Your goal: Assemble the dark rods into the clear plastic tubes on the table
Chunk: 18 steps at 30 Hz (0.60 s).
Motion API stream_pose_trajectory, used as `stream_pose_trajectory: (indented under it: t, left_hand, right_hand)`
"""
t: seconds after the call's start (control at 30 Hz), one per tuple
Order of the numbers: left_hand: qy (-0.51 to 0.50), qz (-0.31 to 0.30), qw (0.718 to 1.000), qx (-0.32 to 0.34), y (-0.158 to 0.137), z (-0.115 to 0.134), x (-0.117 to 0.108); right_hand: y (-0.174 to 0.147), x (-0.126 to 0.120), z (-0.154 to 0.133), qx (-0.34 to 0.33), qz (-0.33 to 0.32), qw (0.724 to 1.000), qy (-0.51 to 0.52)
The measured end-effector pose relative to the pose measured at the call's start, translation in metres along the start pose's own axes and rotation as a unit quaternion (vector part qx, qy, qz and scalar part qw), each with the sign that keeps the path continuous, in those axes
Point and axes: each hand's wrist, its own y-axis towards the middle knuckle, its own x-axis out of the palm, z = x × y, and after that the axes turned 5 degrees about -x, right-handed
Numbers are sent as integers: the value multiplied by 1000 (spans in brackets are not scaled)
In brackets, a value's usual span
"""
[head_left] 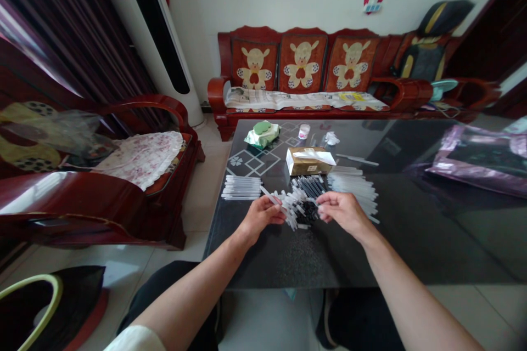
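Tabletop [411, 230], dark and glossy, spreads across the center and right of the frame as a person works bare-handed over small parts. At center, the left hand [262, 213] is closed on a slim pale tube [269, 194], its free end slanting toward the upper left. To its right, the right hand [341, 209] has thumb and fingers drawn together; whether they grip a part cannot be told. Between the hands sit a heap of short whitish pieces [290, 210] and small black pieces [307, 214], with dark rods [309, 185] just above. A neat row of pale tubes [242, 188] lies left of center, a looser spread of translucent tubes [354, 189] right of center. A tissue box [308, 164] stands above the rods; a green-and-white packet [262, 135] rests at upper center.
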Motion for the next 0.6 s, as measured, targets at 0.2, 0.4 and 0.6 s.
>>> stream_pose_trajectory:
  t: [0.2, 0.4, 0.6]
  left_hand:
    - [3, 45, 999, -16, -1, 4, -2]
    - [23, 45, 999, -9, 0, 4, -1]
    - [34, 53, 998, -2, 4, 2, -3]
  right_hand:
    - [7, -49, 39, 46, 59, 919, -387]
    - [8, -51, 57, 85, 18, 907, -412]
    - [13, -45, 53, 49, 38, 895, -441]
